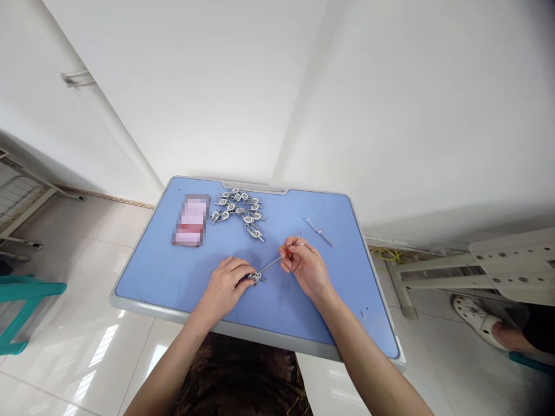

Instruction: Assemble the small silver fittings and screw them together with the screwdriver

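My left hand (229, 283) pinches a small silver metal fitting (254, 277) against the blue tabletop (173, 277). Between the fingers of my right hand (303, 260) is a screwdriver (271, 264) with a thin metal shaft and a bit of red at its handle. The shaft slants down to the left, and its tip meets the fitting; the exact point of contact is too small to make out. Farther back, a pile of similar metal fittings (238, 209) lies near the table's far edge.
A second screwdriver with a clear handle (318, 232) lies at the right of the table. At the left is a phone-shaped object (191, 221), blurred out. A green stool (30, 300) stands on the floor at left. Another person's foot in a white clog (477, 318) shows at right.
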`<state>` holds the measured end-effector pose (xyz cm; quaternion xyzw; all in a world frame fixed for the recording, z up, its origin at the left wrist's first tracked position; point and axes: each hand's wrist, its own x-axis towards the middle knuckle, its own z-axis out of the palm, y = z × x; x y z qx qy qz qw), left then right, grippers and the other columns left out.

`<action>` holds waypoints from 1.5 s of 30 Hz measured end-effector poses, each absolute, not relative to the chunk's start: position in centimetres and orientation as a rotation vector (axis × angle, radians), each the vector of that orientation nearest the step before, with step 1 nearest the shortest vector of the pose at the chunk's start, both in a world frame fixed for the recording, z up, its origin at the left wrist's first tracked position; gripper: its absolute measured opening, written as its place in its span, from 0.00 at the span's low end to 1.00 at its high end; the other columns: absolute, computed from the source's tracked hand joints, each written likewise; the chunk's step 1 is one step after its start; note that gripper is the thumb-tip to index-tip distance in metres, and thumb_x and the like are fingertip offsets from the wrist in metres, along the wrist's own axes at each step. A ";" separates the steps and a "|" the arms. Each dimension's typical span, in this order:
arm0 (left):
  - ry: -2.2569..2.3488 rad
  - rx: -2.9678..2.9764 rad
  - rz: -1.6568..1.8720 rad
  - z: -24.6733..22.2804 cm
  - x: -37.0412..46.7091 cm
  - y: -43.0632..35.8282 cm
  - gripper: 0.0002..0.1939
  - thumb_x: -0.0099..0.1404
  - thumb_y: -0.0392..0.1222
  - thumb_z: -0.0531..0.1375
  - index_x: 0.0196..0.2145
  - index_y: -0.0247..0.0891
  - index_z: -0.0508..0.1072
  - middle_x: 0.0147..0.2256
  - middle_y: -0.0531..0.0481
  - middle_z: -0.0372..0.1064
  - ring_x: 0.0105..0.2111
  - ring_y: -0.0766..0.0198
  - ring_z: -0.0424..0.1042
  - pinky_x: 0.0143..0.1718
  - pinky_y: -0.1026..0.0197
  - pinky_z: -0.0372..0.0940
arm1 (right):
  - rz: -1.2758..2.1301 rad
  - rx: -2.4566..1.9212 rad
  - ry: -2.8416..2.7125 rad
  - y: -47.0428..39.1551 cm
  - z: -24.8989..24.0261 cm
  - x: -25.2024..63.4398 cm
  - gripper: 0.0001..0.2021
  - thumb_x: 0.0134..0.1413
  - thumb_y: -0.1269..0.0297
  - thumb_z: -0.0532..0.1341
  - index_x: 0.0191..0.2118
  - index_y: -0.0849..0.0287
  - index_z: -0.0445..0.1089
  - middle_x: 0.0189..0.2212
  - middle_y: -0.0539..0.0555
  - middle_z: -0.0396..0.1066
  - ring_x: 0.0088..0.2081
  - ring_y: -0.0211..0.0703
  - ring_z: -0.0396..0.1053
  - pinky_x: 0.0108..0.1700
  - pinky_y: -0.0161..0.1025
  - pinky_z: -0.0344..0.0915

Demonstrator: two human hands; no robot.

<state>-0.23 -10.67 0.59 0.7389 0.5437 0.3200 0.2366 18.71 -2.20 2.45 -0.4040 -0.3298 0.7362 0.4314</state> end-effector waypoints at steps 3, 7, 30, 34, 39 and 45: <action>1.491 2.034 0.876 0.6 -0.2 -10.7 0.07 0.68 0.39 0.58 0.42 0.41 0.75 0.41 0.49 0.72 0.42 0.60 0.69 0.45 0.56 0.66 | 1.825 -1.000 -0.845 -2.3 2.4 18.6 0.06 0.44 0.66 0.62 0.31 0.57 0.65 0.21 0.47 0.67 0.19 0.32 0.57 0.21 0.33 0.59; 1.487 2.035 0.875 0.5 -0.2 -10.6 0.07 0.68 0.39 0.58 0.41 0.41 0.75 0.40 0.49 0.72 0.41 0.60 0.69 0.44 0.56 0.66 | 1.784 -0.983 -0.878 -2.3 2.3 18.6 0.09 0.47 0.61 0.66 0.32 0.57 0.67 0.24 0.49 0.70 0.21 0.34 0.61 0.23 0.34 0.63; 1.484 2.047 0.906 0.4 -0.2 -10.6 0.07 0.68 0.39 0.57 0.41 0.41 0.75 0.40 0.48 0.72 0.41 0.60 0.69 0.44 0.55 0.67 | 1.540 -0.965 -1.033 -2.3 2.1 18.8 0.12 0.49 0.54 0.67 0.35 0.56 0.70 0.34 0.52 0.73 0.31 0.40 0.71 0.35 0.43 0.72; 1.500 2.045 0.896 0.3 -0.1 -10.6 0.06 0.67 0.37 0.58 0.41 0.41 0.75 0.40 0.49 0.72 0.41 0.60 0.69 0.45 0.55 0.66 | 1.477 -0.972 -1.154 -2.0 2.8 18.1 0.14 0.50 0.52 0.66 0.37 0.55 0.68 0.31 0.50 0.72 0.28 0.38 0.70 0.35 0.43 0.72; 1.486 2.054 0.917 0.4 -0.1 -10.6 0.07 0.68 0.38 0.58 0.41 0.41 0.75 0.41 0.48 0.72 0.42 0.60 0.70 0.45 0.56 0.67 | 1.326 -0.907 -1.406 -0.9 4.9 15.8 0.11 0.56 0.55 0.61 0.42 0.53 0.64 0.28 0.48 0.73 0.25 0.36 0.66 0.32 0.38 0.67; 1.481 2.052 0.969 0.2 0.1 -10.7 0.07 0.68 0.37 0.58 0.42 0.41 0.75 0.48 0.47 0.73 0.48 0.58 0.70 0.49 0.52 0.67 | 1.304 -0.815 -1.583 -0.3 4.8 13.0 0.09 0.61 0.56 0.57 0.43 0.52 0.64 0.30 0.49 0.71 0.28 0.38 0.66 0.35 0.39 0.66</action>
